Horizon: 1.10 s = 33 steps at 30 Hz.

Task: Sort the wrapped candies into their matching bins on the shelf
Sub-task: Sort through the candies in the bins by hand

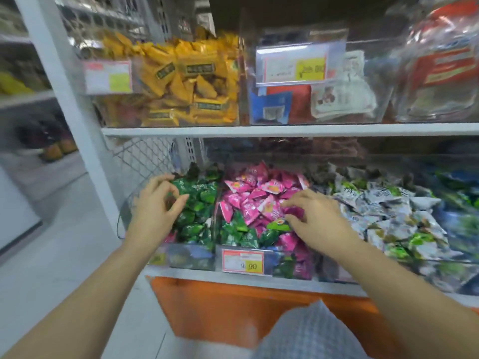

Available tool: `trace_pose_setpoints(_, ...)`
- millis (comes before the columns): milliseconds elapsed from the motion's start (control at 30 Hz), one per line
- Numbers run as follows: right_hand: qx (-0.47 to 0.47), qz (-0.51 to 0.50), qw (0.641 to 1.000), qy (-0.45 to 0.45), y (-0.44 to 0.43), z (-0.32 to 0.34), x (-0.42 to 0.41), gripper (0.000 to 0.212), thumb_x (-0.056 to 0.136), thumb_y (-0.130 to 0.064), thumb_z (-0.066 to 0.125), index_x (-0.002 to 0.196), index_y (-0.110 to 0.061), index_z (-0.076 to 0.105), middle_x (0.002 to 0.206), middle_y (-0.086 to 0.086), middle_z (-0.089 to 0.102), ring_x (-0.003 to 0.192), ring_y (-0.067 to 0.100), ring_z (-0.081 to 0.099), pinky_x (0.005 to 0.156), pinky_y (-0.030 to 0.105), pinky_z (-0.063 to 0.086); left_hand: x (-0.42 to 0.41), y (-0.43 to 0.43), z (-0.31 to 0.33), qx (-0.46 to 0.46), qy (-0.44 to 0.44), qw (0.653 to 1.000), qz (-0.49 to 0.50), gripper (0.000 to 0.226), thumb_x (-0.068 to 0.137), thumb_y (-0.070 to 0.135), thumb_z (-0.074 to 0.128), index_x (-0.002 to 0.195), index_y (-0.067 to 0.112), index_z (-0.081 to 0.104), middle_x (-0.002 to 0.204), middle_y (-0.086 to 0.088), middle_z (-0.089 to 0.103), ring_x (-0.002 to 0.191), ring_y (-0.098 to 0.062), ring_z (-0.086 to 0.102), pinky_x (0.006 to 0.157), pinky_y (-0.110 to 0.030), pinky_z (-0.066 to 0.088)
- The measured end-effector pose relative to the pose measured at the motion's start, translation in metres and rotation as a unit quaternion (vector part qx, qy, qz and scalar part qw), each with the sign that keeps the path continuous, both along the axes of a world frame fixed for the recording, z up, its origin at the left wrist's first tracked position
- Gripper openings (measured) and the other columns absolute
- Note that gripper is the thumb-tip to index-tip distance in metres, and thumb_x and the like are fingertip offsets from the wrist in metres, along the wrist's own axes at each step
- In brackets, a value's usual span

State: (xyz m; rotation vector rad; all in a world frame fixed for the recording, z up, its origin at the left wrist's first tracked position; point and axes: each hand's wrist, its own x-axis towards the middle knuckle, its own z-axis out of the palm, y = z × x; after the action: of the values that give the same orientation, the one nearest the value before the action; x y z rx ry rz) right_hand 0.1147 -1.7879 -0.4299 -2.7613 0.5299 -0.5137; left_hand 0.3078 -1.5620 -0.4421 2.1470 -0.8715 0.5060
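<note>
On the lower shelf a clear bin of green candies [199, 203] stands left of a bin of pink candies [256, 195]. Several green candies [241, 234] lie mixed into the front of the pink bin. My left hand [155, 203] hovers over the green bin with loosely curled fingers, a wide gap between thumb and index, and nothing visibly held. My right hand [318, 221] reaches into the pink bin. Its thumb tip touches a stray green candy [278, 225], and its fingers spread over the pink ones.
A bin of white-and-green candies [388, 216] sits to the right. A price tag [243, 263] hangs on the pink bin's front. The upper shelf [285, 130] carries yellow candies [191, 79] and clear bins of packets. Below is an orange base [220, 307].
</note>
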Motion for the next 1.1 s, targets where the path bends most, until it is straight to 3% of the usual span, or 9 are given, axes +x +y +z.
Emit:
trace_pose_setpoints(100, 0.006, 0.004, 1.0, 0.002, -0.002, -0.001, 0.001, 0.027, 0.091, -0.033, 0.058, 0.116, -0.027, 0.064, 0.123, -0.006, 0.054, 0.104, 0.018, 0.056, 0.1, 0.038, 0.039, 0.003, -0.009, -0.001, 0.023, -0.042, 0.999, -0.013, 0.016, 0.085, 0.01, 0.067, 0.079, 0.006, 0.054, 0.125, -0.009, 0.051, 0.112, -0.014, 0.048, 0.093, -0.021, 0.03)
trace_pose_setpoints(267, 0.026, 0.015, 1.0, -0.005, -0.008, -0.001, -0.002, 0.025, 0.091, -0.03, 0.058, 0.114, -0.028, 0.065, 0.12, -0.007, 0.052, 0.11, 0.014, 0.052, 0.102, 0.039, 0.037, 0.012, -0.035, -0.001, 0.111, -0.063, 0.991, -0.035, 0.011, 0.086, 0.012, 0.066, 0.094, 0.006, 0.061, 0.127, -0.009, 0.056, 0.109, -0.028, 0.058, 0.089, -0.039, 0.048)
trace_pose_setpoints(333, 0.031, 0.021, 0.999, -0.006, -0.01, -0.002, -0.003, 0.025, 0.09, -0.029, 0.059, 0.114, -0.027, 0.065, 0.119, -0.008, 0.052, 0.11, 0.014, 0.052, 0.102, 0.037, 0.037, 0.017, -0.043, -0.004, 0.178, -0.035, 0.982, -0.052, 0.027, 0.094, 0.021, 0.056, 0.119, 0.013, 0.061, 0.142, -0.005, 0.048, 0.13, -0.024, 0.045, 0.107, -0.04, 0.035)
trace_pose_setpoints(400, 0.034, 0.037, 0.999, -0.012, -0.013, -0.002, -0.006, 0.024, 0.09, -0.027, 0.06, 0.113, -0.025, 0.066, 0.117, -0.009, 0.052, 0.104, 0.012, 0.054, 0.098, 0.03, 0.038, 0.02, -0.046, -0.005, 0.276, -0.012, 0.96, -0.044, 0.045, 0.101, 0.034, 0.038, 0.144, 0.023, 0.037, 0.156, 0.003, 0.024, 0.145, -0.018, 0.019, 0.117, -0.043, 0.01)
trace_pose_setpoints(533, 0.038, 0.06, 0.997, -0.007, -0.018, 0.004, -0.016, 0.024, 0.092, -0.024, 0.058, 0.114, -0.026, 0.065, 0.116, -0.014, 0.049, 0.097, 0.0, 0.048, 0.088, 0.015, 0.031, 0.019, -0.05, 0.007, 0.406, 0.064, 0.912, 0.003, 0.054, 0.101, 0.048, 0.013, 0.151, 0.033, 0.002, 0.159, 0.01, -0.008, 0.147, -0.016, -0.008, 0.115, -0.053, -0.008)
trace_pose_setpoints(633, 0.034, 0.057, 0.998, -0.015, -0.026, 0.011, -0.03, 0.023, 0.091, -0.023, 0.059, 0.113, -0.025, 0.066, 0.119, -0.012, 0.051, 0.108, 0.009, 0.051, 0.091, 0.012, 0.031, 0.006, -0.053, 0.021, 0.353, 0.106, 0.929, 0.003, 0.052, 0.101, 0.046, 0.018, 0.151, 0.035, 0.009, 0.16, 0.007, -0.001, 0.147, -0.019, -0.005, 0.115, -0.055, -0.006)
trace_pose_setpoints(833, 0.024, 0.021, 0.999, -0.021, -0.059, 0.019, -0.079, 0.025, 0.093, -0.022, 0.057, 0.116, -0.022, 0.065, 0.124, -0.008, 0.054, 0.12, 0.009, 0.044, 0.1, 0.019, 0.032, -0.06, -0.093, 0.04, 0.175, -0.014, 0.983, -0.05, 0.037, 0.097, 0.033, 0.045, 0.133, 0.028, 0.051, 0.141, 0.004, 0.044, 0.133, -0.021, 0.037, 0.116, -0.051, 0.01)
trace_pose_setpoints(967, 0.029, -0.038, 0.999, -0.02, -0.098, 0.02, -0.126, 0.022, 0.093, -0.021, 0.057, 0.113, -0.021, 0.066, 0.122, -0.004, 0.057, 0.113, 0.016, 0.052, 0.09, 0.023, 0.041, -0.12, -0.154, 0.046, 0.148, -0.026, 0.976, -0.155, 0.027, 0.096, 0.028, 0.048, 0.118, 0.031, 0.062, 0.123, 0.015, 0.055, 0.118, -0.011, 0.049, 0.116, -0.047, 0.007)
trace_pose_setpoints(1100, 0.042, -0.092, 0.995, -0.024, -0.145, 0.026, -0.17, 0.022, 0.093, -0.021, 0.056, 0.113, -0.02, 0.066, 0.124, -0.001, 0.058, 0.115, 0.019, 0.053, 0.095, 0.03, 0.042, -0.183, -0.224, 0.048, 0.091, 0.031, 0.963, -0.25, 0.023, 0.095, 0.027, 0.051, 0.114, 0.032, 0.063, 0.112, 0.016, 0.057, 0.114, -0.01, 0.051, 0.117, -0.046, 0.009)
